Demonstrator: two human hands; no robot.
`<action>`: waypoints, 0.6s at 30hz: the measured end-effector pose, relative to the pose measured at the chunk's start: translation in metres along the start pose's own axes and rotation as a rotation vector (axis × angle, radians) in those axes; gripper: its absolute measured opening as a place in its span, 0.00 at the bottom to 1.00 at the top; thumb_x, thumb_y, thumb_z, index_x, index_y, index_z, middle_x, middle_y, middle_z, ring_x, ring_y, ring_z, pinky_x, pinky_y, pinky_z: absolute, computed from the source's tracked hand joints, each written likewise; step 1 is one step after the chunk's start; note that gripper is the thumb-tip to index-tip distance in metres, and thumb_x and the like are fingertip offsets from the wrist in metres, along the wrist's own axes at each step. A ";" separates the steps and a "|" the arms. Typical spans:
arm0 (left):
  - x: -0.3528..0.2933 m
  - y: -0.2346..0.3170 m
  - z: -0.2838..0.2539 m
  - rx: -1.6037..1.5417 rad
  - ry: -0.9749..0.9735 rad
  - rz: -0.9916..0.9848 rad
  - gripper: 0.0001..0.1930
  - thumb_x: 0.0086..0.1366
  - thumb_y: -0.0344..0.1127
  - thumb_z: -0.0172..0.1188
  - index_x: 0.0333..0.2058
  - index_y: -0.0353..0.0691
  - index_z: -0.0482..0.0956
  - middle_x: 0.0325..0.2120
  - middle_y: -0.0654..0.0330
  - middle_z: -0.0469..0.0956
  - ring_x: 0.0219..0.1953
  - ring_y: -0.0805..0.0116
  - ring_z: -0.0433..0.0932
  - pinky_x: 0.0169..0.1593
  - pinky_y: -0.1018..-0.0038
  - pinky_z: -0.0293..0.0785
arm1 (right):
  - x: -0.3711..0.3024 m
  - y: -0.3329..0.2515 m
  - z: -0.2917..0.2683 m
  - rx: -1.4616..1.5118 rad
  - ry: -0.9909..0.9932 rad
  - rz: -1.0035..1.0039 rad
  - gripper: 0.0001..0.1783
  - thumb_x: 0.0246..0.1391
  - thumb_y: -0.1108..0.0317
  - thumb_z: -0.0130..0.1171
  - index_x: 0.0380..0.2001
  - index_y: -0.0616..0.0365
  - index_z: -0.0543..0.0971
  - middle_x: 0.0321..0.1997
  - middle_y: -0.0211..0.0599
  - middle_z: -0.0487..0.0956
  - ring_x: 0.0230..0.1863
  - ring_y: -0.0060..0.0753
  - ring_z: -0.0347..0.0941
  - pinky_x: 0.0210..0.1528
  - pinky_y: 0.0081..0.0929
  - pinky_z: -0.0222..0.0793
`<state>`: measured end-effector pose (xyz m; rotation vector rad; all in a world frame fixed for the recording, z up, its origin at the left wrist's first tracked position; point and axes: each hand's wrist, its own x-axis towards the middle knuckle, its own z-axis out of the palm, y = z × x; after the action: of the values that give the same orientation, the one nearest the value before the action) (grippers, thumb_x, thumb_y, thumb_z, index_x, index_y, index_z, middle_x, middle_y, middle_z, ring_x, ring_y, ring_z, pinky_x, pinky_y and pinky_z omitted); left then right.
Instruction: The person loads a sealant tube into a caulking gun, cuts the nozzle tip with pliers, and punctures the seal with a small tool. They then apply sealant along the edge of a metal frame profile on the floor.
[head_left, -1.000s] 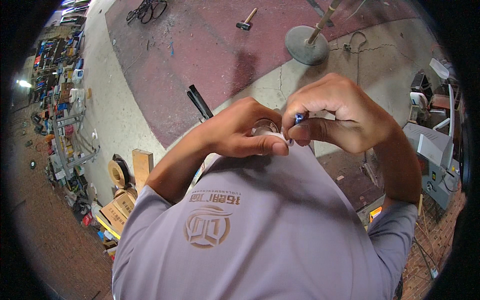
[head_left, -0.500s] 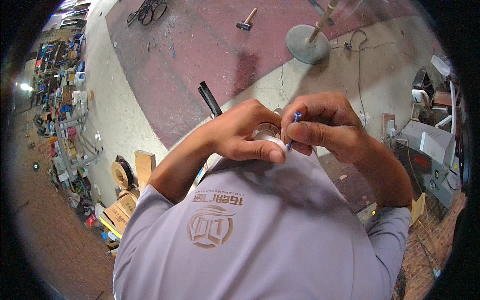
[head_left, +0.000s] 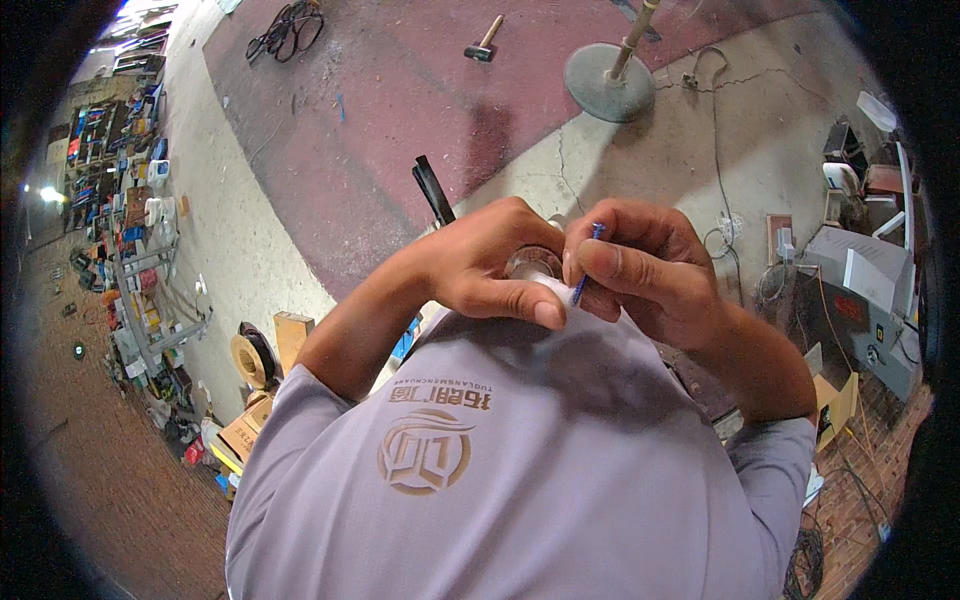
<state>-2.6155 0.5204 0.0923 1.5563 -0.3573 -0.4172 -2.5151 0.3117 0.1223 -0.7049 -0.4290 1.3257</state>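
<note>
Close in front of my chest, my right hand point(head_left: 650, 265) pinches a blue screw point(head_left: 588, 262) between thumb and fingers. The screw stands slanted, its head up and its tip down. My left hand point(head_left: 495, 258) is curled round a thing with a round, clear-looking rim point(head_left: 535, 263); its body is mostly hidden by the hand, so I cannot tell its kind. The screw is just right of this rim and of my left thumb. A long black thing point(head_left: 433, 190) sticks out beyond my left wrist, its lower end hidden behind the hand.
On the dark red floor covering point(head_left: 380, 120) lie a hammer point(head_left: 484, 45) and a coiled black cable point(head_left: 286, 30). A round-based stand point(head_left: 610, 85) is at the far right. Left are a cable spool point(head_left: 250, 362) and cluttered shelves point(head_left: 120, 200); right, a grey machine point(head_left: 860, 290).
The view has shifted slightly, so the surroundings appear a little displaced. Both hands keep nearly the same pose, with the blue screw still in my right fingers.
</note>
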 end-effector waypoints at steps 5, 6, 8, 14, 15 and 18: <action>0.003 -0.004 -0.001 -0.012 0.001 0.049 0.36 0.57 0.64 0.68 0.38 0.26 0.83 0.28 0.46 0.83 0.30 0.55 0.83 0.35 0.63 0.75 | 0.000 -0.002 0.000 -0.009 0.007 0.024 0.11 0.69 0.64 0.57 0.39 0.63 0.79 0.29 0.30 0.77 0.27 0.19 0.70 0.29 0.19 0.64; 0.004 -0.004 0.000 -0.012 0.008 0.066 0.36 0.57 0.64 0.68 0.38 0.26 0.83 0.28 0.46 0.83 0.30 0.54 0.83 0.35 0.63 0.75 | 0.001 -0.006 -0.001 -0.034 -0.016 0.018 0.11 0.69 0.64 0.57 0.39 0.63 0.79 0.29 0.30 0.78 0.28 0.19 0.71 0.30 0.19 0.65; 0.006 -0.002 0.000 0.001 -0.006 0.036 0.36 0.58 0.65 0.67 0.37 0.27 0.83 0.26 0.46 0.82 0.29 0.55 0.82 0.34 0.62 0.74 | 0.002 -0.018 -0.002 -0.157 -0.037 0.073 0.11 0.68 0.66 0.58 0.39 0.64 0.79 0.30 0.31 0.79 0.29 0.20 0.73 0.32 0.21 0.69; 0.018 0.014 -0.004 0.130 -0.159 -0.156 0.37 0.62 0.68 0.63 0.29 0.28 0.81 0.20 0.53 0.77 0.24 0.63 0.77 0.29 0.63 0.69 | 0.006 -0.077 -0.009 -0.875 -0.283 0.140 0.03 0.57 0.77 0.64 0.33 0.65 0.81 0.32 0.39 0.81 0.31 0.33 0.79 0.34 0.31 0.74; 0.021 0.015 -0.005 0.122 -0.187 -0.169 0.37 0.63 0.69 0.62 0.27 0.29 0.80 0.19 0.54 0.76 0.24 0.65 0.75 0.28 0.63 0.69 | 0.009 -0.081 -0.009 -1.043 -0.379 0.010 0.04 0.55 0.76 0.65 0.34 0.65 0.81 0.31 0.41 0.80 0.30 0.36 0.79 0.34 0.31 0.74; 0.025 0.017 -0.010 0.019 -0.277 -0.250 0.37 0.63 0.69 0.62 0.24 0.31 0.78 0.18 0.58 0.74 0.23 0.69 0.73 0.27 0.66 0.67 | 0.003 -0.087 -0.001 -1.463 -0.503 -0.184 0.09 0.49 0.74 0.69 0.33 0.63 0.80 0.29 0.44 0.76 0.30 0.50 0.76 0.30 0.38 0.71</action>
<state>-2.5882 0.5172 0.1083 1.5695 -0.3804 -0.8308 -2.4508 0.3071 0.1811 -1.4408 -1.9078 0.8242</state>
